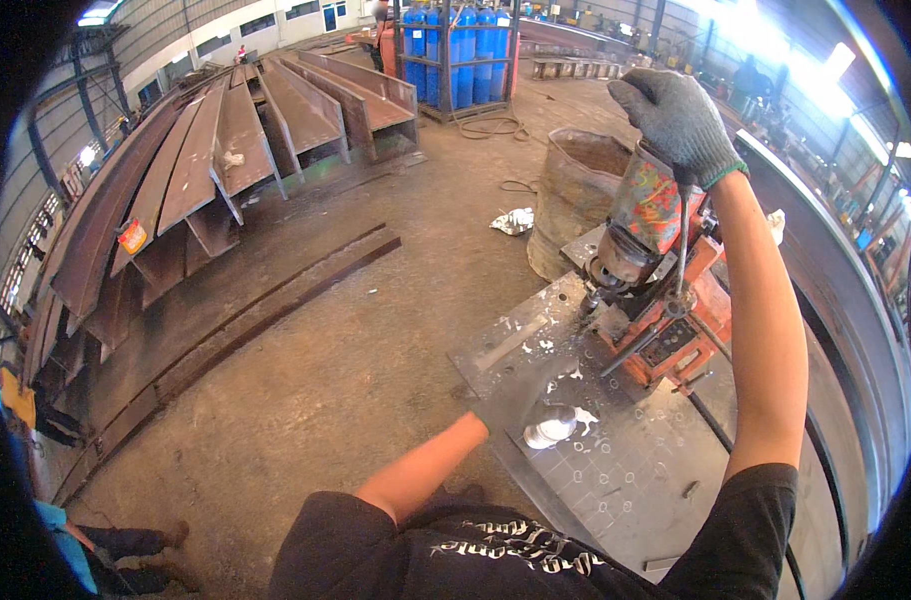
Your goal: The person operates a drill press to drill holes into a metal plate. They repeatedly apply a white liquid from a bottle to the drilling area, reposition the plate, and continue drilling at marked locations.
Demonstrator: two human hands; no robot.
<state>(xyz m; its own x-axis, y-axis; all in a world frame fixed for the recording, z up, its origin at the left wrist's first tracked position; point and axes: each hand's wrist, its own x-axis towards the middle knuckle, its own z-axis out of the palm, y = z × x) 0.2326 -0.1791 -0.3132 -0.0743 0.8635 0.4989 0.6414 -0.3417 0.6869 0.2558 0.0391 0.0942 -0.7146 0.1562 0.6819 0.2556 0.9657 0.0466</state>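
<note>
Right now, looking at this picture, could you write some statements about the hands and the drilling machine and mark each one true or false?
1. The right hand wears a grey glove and grips a feed handle on the orange drill machine. True.
2. The left hand holds a hammer. False: it holds a small pale bottle over the steel plate.
3. The drill bit points down at the plate. True.
4. The plate has no holes. False: rows of holes show.
5. The gas cylinders behind are red. False: blue.
</note>
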